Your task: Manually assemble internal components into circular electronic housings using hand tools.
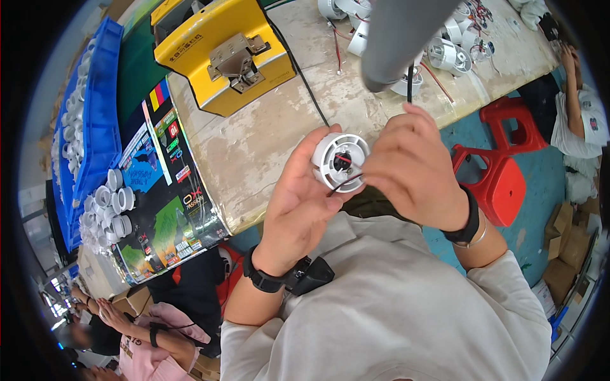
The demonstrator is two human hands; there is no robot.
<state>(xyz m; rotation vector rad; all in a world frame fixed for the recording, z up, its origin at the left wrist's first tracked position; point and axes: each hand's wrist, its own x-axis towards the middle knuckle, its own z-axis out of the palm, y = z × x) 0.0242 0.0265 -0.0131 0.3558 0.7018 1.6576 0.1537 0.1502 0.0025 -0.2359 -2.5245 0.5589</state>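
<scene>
My left hand (298, 203) is closed round a white round plastic housing (323, 152), its open side facing up. Inside the ring sits a dark round part (343, 161) with a bit of red on it. My right hand (413, 171) is at the housing's right rim, fingers pinched together. Between those fingertips and my left thumb runs a thin black cord (343, 184), crossing the lower rim. What else the right fingertips may hold is hidden behind the hand.
A yellow machine (216, 89) with a metal fixture stands at the back left. Blue bins (105, 82) and white rings (117, 202) lie farther left. A grey tube (400, 38) hangs overhead; behind it are wired white housings (445, 54). Red stools (502, 190) and other people flank the bench.
</scene>
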